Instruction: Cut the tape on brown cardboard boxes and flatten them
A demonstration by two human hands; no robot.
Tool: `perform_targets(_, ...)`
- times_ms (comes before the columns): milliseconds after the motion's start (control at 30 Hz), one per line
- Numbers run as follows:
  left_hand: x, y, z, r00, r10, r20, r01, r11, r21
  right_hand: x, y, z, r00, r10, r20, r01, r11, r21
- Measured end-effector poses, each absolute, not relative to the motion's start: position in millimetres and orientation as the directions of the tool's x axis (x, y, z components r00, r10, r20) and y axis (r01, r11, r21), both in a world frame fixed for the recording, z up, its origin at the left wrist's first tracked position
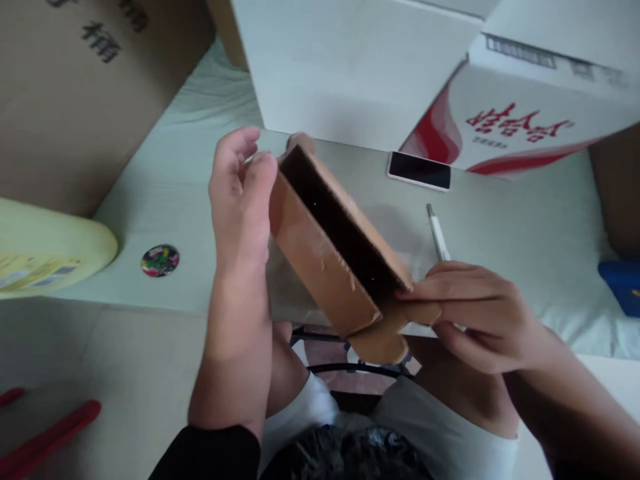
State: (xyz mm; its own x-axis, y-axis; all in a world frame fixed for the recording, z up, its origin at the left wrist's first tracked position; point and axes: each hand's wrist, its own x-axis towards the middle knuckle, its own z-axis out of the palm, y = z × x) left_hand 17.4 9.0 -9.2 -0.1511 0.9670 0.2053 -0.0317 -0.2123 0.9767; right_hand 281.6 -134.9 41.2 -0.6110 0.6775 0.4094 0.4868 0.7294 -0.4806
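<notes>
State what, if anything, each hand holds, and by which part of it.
A cardboard box: the right hand pinches a flap at its near end; the left hand is at its far end, but its exact grip is partly hidden.

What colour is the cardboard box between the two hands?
The cardboard box is brown outside, with a dark interior; the head view shows it best.

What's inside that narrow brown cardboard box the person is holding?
Through its open side, the cardboard box shows a dark gap. Shadow and the box's own sides hide whatever lies deeper, so I cannot tell whether it holds anything.
</notes>
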Motion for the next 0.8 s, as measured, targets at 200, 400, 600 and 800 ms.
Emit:
perform_targets(200,69,-4,-4,0.018,0.951,0.308,0.148,-0.307,0.94,311,-162,29,-0.486,0.812,0.323,0.544,0.57,-0.615)
perform_targets(400,94,7,-5,-0.17,0.948,0.269,-0.16,-0.296,0.942,330,-159,38,-0.263,0.94,0.219,0.662,0.341,-0.668)
perform_targets(600,91,9,-12,-0.154,0.957,0.245,-0.3,-0.281,0.912,330,-132,15,-0.013,0.937,0.349,0.694,0.26,-0.672)
perform_targets(800,83,0,-12,-0.137,0.95,0.281,-0.28,-0.31,0.909,317,-119,-10,0.119,0.897,0.427,0.734,0.21,-0.646)
